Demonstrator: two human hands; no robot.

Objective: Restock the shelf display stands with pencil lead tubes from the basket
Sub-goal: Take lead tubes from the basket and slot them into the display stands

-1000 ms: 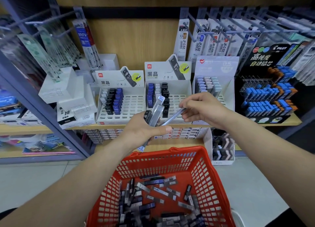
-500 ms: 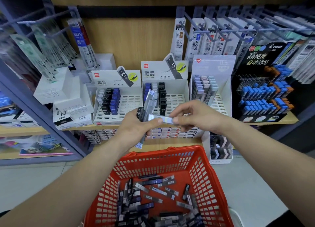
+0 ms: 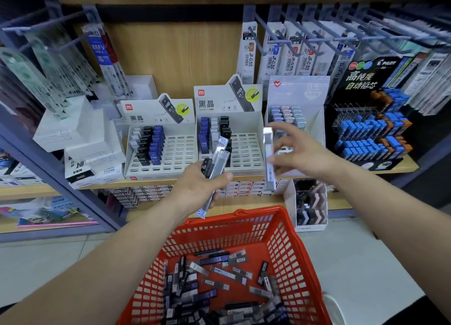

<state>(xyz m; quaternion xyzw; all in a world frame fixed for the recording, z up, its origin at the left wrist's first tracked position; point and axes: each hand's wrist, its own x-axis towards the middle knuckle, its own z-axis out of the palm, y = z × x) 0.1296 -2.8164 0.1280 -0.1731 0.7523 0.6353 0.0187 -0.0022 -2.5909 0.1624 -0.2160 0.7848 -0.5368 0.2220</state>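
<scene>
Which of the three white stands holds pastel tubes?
The rightmost stand, behind the right hand; the left stand and middle stand hold black, white and blue tubes.

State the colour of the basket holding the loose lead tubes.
The basket is red, clearest in the head view.

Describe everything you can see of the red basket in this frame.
The red basket looks like moulded plastic. Its walls are pierced by rows of rectangular slots under a solid rim, with a small handle lug at the far edge. It sits low in the centre of the view, below the left hand and right hand and in front of the shelf. The frame cuts off its near end. Loose lead tubes, black, blue and clear, lie heaped on its floor. What supports it is not visible.
</scene>
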